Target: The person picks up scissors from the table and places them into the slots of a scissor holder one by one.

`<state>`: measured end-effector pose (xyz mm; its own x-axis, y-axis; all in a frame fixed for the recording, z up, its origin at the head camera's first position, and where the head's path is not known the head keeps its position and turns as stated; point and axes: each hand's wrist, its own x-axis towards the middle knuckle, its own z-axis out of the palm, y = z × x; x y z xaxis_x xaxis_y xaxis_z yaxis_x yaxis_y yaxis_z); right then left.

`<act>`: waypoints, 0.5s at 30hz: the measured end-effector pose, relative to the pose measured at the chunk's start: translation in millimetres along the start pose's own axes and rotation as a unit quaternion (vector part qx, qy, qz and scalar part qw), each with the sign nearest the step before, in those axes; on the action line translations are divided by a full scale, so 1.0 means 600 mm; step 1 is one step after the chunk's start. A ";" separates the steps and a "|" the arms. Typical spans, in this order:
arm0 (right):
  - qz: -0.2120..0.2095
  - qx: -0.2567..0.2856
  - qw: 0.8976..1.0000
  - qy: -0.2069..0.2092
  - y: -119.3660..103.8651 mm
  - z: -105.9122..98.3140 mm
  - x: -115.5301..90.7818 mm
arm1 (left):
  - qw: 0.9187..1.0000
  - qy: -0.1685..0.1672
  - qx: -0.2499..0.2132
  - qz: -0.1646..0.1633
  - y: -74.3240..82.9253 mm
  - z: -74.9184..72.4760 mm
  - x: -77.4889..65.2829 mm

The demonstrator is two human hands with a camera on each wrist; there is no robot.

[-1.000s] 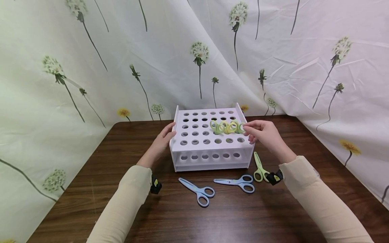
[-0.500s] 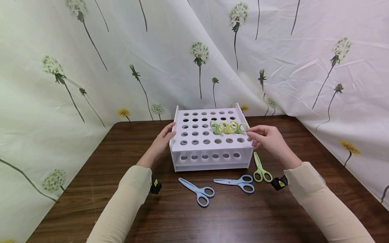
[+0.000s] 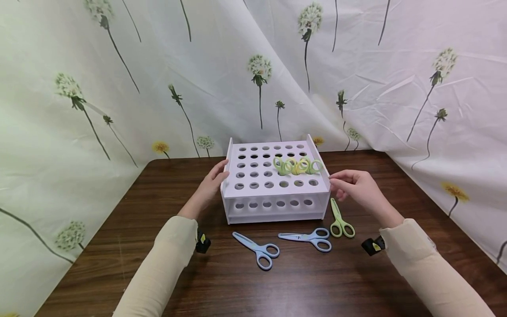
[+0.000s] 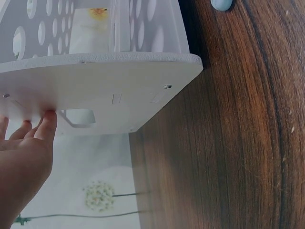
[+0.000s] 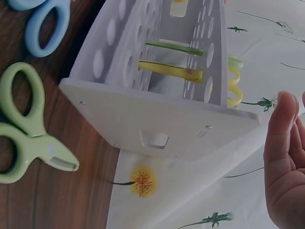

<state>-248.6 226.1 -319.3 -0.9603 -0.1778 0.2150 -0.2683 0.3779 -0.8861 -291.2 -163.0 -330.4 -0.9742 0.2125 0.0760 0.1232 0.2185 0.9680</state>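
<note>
Vertically, yellow scissors [image 5: 170, 70] point down; left grip [image 3: 210, 185] spread against rack [image 3: 261, 192], right grip [image 3: 358, 188] loose.

Plain cream sleeves [image 3: 160, 264], black wrist cameras [image 3: 201, 248], small yellow markings [image 3: 203, 239]

Two hands [image 3: 207, 187] [image 3: 362, 191]; one white rack [image 3: 273, 217]; two loose blue scissors [image 3: 257, 248] [image 3: 310, 238], one loose green pair [image 3: 337, 214]; at least two racked scissors [image 3: 283, 170]; one table [image 3: 237, 293].
</note>
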 end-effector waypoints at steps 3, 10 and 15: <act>0.001 -0.003 1.000 -0.003 0.006 -0.004 -0.005 | 1.000 0.002 0.001 -0.003 0.008 0.002 -0.006; 0.005 -0.022 1.000 -0.007 0.017 -0.015 -0.021 | 1.000 0.001 0.003 -0.003 0.007 0.002 -0.005; 0.011 -0.029 1.000 -0.008 0.025 -0.025 -0.031 | 1.000 0.003 -0.003 0.002 -0.016 -0.005 0.012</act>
<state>-235.9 248.8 -330.5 -0.9646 -0.1831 0.1897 -0.2523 0.4330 -0.8653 -300.1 -166.2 -338.5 -0.9748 0.2077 0.0813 0.1262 0.2127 0.9689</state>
